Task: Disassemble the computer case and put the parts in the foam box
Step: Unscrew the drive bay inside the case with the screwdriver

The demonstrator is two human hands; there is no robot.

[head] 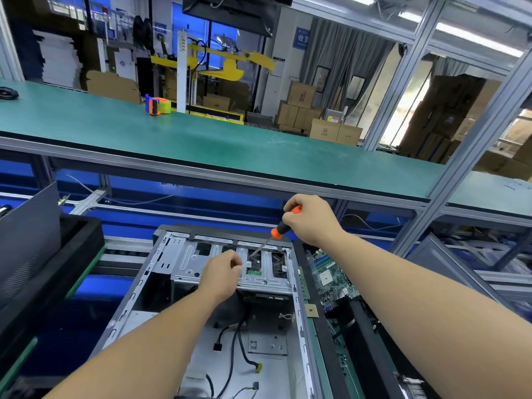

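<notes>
The open case (218, 326) lies flat at the lower centre of the frame, its metal drive cage (230, 263) at the far end and loose cables (239, 341) on its floor. The right hand (312, 218), right of centre, grips the orange-and-black handle of a screwdriver (280, 227); the thin shaft slants down and left, and its tip sits in a cage opening over a small green board (254, 272). The left hand (223, 273) rests on the cage just left of that tip, fingers curled in, thumb and forefinger pinched together; whether they hold anything I cannot tell. Just right of the case, a green motherboard (331, 276) lies in a dark tray (359, 326). At the left edge stands a black foam box (57, 260) with a dark panel (28, 226) upright in it. A green shelf (201, 139) crosses the middle of the frame, carrying a tape dispenser (157, 105) at upper left.
</notes>
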